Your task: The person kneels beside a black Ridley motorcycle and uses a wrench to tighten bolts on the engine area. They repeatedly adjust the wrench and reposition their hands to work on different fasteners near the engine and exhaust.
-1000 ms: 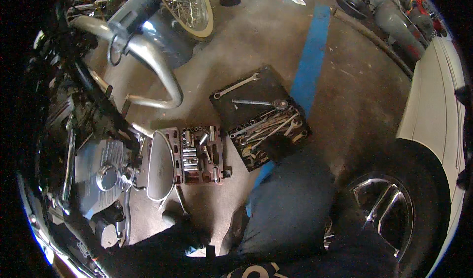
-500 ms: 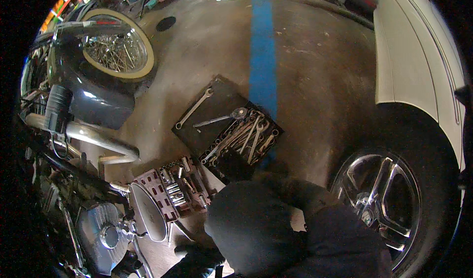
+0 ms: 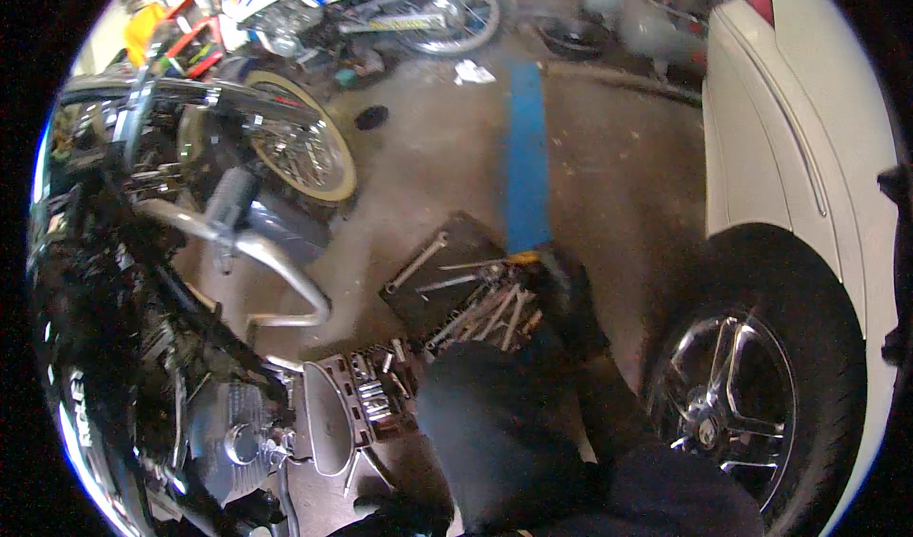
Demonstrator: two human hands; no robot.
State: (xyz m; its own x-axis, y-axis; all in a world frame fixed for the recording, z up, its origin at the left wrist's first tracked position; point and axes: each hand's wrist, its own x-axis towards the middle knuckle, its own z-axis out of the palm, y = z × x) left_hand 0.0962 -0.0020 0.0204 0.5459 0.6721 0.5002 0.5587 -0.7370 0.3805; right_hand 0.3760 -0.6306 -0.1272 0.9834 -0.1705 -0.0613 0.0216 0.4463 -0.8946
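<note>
My right hand (image 3: 568, 292), in a dark glove, is at the right side of a black tool tray (image 3: 404, 301). Its fingers seem closed round a yellow-handled tool (image 3: 522, 257); a thin metal shaft lies in line with the handle, pointing left, but blur hides whether they join. Beneath and beside it, several wrenches (image 3: 490, 316) lie heaped in the tray. A single long wrench (image 3: 418, 263) rests apart along the tray's left side. My left hand cannot be made out. A dark shape at the lower edge could be a boot or a sleeve.
An opened socket set (image 3: 366, 385) lies left of my bent knee (image 3: 485, 423). A motorcycle with a chrome pipe (image 3: 276, 261) stands along the left. On the right is a white car (image 3: 789, 137) with its wheel (image 3: 728, 394). A blue stripe (image 3: 528, 156) runs along the floor; more motorcycles stand behind.
The view has tilted up, bringing the far motorcycles into sight. My right hand has moved from the front of the wrench heap to the tray's right side, where a yellow handle now shows.
</note>
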